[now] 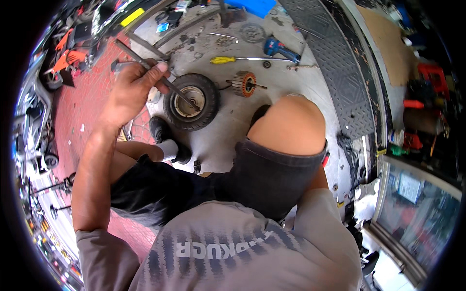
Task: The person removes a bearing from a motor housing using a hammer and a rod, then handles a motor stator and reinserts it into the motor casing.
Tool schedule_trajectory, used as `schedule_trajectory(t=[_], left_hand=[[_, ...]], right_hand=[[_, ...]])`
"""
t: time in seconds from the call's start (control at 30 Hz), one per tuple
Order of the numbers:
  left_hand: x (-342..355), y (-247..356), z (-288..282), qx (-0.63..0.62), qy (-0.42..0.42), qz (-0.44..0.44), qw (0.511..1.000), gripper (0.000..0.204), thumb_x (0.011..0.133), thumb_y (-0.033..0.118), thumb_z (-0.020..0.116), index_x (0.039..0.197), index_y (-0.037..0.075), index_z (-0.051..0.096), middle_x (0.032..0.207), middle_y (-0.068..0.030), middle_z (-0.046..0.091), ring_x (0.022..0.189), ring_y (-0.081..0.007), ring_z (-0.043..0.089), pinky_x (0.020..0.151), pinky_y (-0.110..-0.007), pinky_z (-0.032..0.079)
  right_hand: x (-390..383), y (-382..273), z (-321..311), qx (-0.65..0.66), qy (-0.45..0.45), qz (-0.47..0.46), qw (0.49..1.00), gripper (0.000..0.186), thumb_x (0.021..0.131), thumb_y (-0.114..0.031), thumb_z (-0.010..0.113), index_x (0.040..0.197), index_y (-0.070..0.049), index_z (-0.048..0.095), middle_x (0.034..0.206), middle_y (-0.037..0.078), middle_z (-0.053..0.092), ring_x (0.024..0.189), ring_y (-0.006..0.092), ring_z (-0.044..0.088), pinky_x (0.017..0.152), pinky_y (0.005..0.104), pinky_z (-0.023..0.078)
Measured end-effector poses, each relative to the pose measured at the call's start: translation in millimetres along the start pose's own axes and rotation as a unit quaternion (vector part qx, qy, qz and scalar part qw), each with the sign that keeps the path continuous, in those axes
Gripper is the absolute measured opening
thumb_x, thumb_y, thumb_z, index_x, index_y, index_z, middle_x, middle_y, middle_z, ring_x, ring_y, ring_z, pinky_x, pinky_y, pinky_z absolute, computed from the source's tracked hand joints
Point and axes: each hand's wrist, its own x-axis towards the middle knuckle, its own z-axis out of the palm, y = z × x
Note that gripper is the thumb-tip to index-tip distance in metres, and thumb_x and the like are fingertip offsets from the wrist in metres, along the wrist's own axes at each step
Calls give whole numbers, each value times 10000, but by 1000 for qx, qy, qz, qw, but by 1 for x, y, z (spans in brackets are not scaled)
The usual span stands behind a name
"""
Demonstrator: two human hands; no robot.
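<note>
My left hand (136, 87) is closed around a long, dark metal bar (131, 52). The bar slants down to the right, and its lower end overlaps the pale rim (188, 104) of a small wheel with a black tyre (210, 97). I cannot tell whether the tip touches the rim. Right of the wheel lies a motor stator or rotor with orange windings (244, 84) and a shaft sticking out. My right forearm (318, 178) drops behind my bent knee, which hides my right hand.
Beyond the wheel lie a yellow-handled screwdriver (223, 60), a blue cordless drill (281, 50) and a metal frame (187, 26). Vehicle parts (68, 58) crowd the left side. A dark tread-plate ramp (335, 63) and a glass cabinet (420, 194) stand to the right.
</note>
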Motion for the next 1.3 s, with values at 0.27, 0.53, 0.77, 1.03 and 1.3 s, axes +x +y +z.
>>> schedule_trajectory(t=[0.27, 0.53, 0.77, 1.03, 1.3], left_hand=[[-11, 17, 2, -86, 33, -49, 995, 485, 1072, 426, 597, 1030, -32, 751, 783, -55, 759, 619, -73, 488, 589, -285, 420], [19, 65, 41, -331, 44, 30, 942, 292, 1086, 265, 613, 1049, -10, 703, 835, -75, 710, 678, -141, 604, 649, -270, 478], [24, 111, 69, -360, -53, 70, 929, 326, 1094, 323, 567, 1043, 32, 705, 788, -78, 726, 559, -115, 506, 466, -296, 370], [13, 115, 89, -366, -41, 67, 927, 350, 1071, 365, 598, 1048, 39, 723, 795, -56, 720, 524, -85, 458, 457, -247, 343], [96, 61, 168, -29, -216, -152, 964, 175, 950, 215, 624, 975, 77, 728, 864, -16, 697, 723, -128, 624, 571, -276, 498]], right_hand=[[4, -58, 22, -203, -49, -38, 977, 398, 943, -306, 708, 1187, 8, 721, 1080, 202, 753, 916, 244, 719, 761, 352, 560], [-231, -296, 102, -233, -278, -321, 875, 522, 1010, -417, 699, 1352, -22, 683, 1215, 87, 764, 1014, 168, 682, 895, 312, 483], [-443, -309, 156, -442, -444, -425, 654, 403, 1037, -233, 627, 1395, -49, 644, 1141, 53, 735, 950, 122, 654, 772, 273, 506], [-434, -288, 154, -468, -383, -453, 655, 179, 1043, -119, 601, 1076, 9, 723, 818, 1, 661, 752, 109, 556, 714, 309, 476], [-400, -317, 98, -381, -201, -571, 699, 238, 1038, -175, 602, 1012, 40, 700, 728, 110, 626, 704, 186, 566, 707, 384, 480]])
